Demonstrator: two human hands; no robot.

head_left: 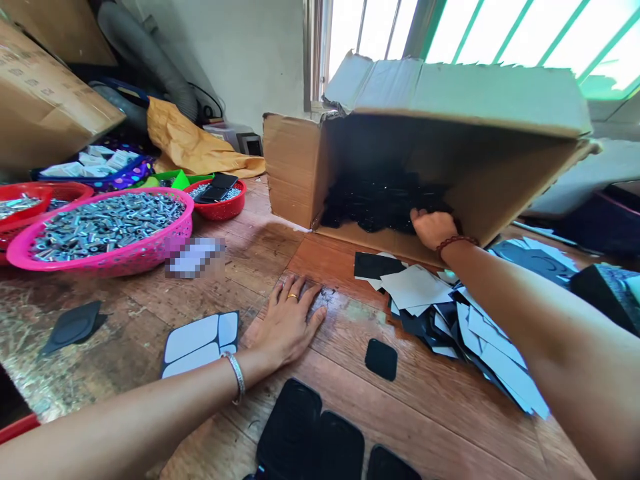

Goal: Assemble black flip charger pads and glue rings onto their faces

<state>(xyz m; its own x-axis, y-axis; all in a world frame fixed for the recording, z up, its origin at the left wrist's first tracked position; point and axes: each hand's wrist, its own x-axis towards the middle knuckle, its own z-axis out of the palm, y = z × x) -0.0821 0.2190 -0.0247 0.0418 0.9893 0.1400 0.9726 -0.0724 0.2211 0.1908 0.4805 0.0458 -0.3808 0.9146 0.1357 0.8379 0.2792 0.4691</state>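
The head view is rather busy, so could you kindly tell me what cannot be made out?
In the head view:
Right hand: some fingertips hidden by the hand itself; any grip unclear.
Dark pile: separate pieces lost in shadow inside the open cardboard box.
Pale slip beside the pink basket: pixelated, unreadable.
White-panelled sheet: partly hidden by the left forearm.
Black pieces at the bottom: partly cut off by the picture edge.

The left grip [293,325] lies flat, splayed — the right grip [434,229] curls, arm [525,317] outstretched.
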